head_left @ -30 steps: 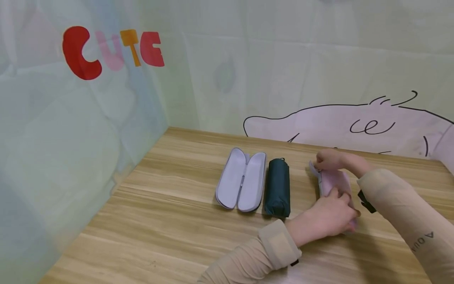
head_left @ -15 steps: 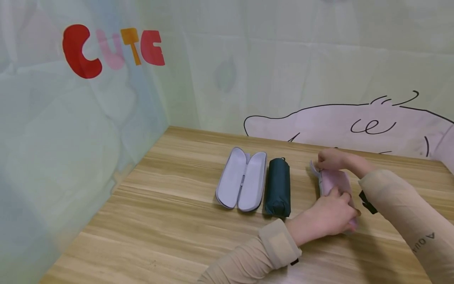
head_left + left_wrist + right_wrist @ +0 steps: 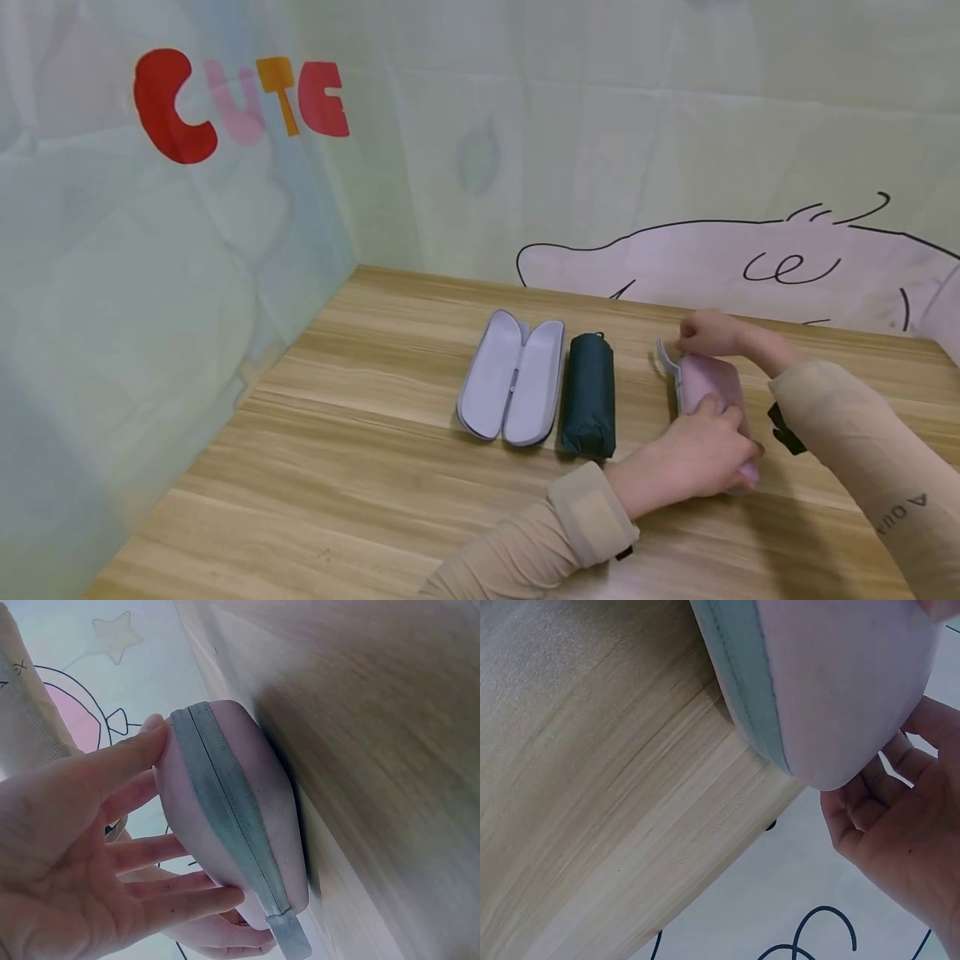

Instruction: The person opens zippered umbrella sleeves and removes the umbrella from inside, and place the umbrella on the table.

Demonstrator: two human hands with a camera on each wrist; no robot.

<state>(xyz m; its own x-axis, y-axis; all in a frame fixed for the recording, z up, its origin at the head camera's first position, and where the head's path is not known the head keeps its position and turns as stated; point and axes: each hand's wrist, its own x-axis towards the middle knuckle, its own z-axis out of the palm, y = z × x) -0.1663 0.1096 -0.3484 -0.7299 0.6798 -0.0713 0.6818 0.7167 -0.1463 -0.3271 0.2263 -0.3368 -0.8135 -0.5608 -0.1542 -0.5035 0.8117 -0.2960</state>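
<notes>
Movement in the last second is small: the right hand (image 3: 708,333) has shifted slightly to the right along the far end of the pink case (image 3: 710,379), so that the pale tab (image 3: 664,357) now stands a little apart from its fingers. The left hand (image 3: 693,454) stays in the same place. I judge from this that the work is at the far end, while the left hand serves to keep the case steady. The case lies on the right part of the wooden table (image 3: 337,475), beyond the dark green bundle (image 3: 588,396) and the unfolded lilac case (image 3: 483,392).

The left hand holds the case from above, its thumb near one end and the other fingers spread along the surface. The right hand has bent fingers against the far end; whether they pinch something there, I cannot tell.

In the left wrist view the zip (image 3: 229,787) looks closed along the side which is visible, but its slider is not clear to me. The inside of the case is hidden. The right wrist view cuts off the upper part of the case, and of the left hand it shows only a small piece at the corner.
</notes>
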